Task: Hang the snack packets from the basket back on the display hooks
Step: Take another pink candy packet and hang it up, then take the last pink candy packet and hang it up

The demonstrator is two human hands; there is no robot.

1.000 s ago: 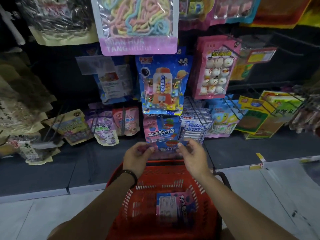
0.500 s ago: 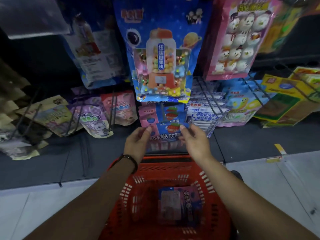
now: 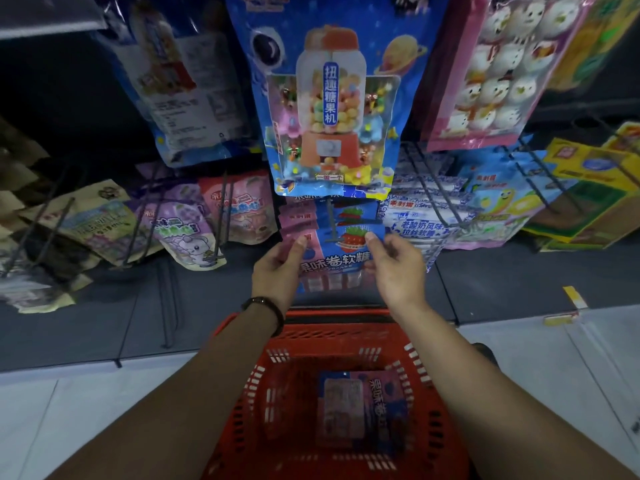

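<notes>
I hold a blue and pink snack packet [image 3: 337,261] up by its two top corners. My left hand [image 3: 277,268] pinches the left corner and my right hand [image 3: 398,268] pinches the right one. The packet's top sits at the tip of a dark display hook [image 3: 331,225], in front of matching packets hanging there. Below my forearms stands a red basket [image 3: 242,407] with one more pink and blue packet [image 3: 363,410] lying flat in it.
A large blue gumball-machine candy bag [image 3: 329,109] hangs just above the hook. A pink snowman bag [image 3: 502,71] hangs to the right. White and blue packets [image 3: 419,223] hang right of the hook, purple and pink pouches [image 3: 194,230] to the left. Pale floor tiles [image 3: 69,410] surround the basket.
Both hands have lifted the packet from just above the basket rim up to the hook, and my view has moved closer to the display.
</notes>
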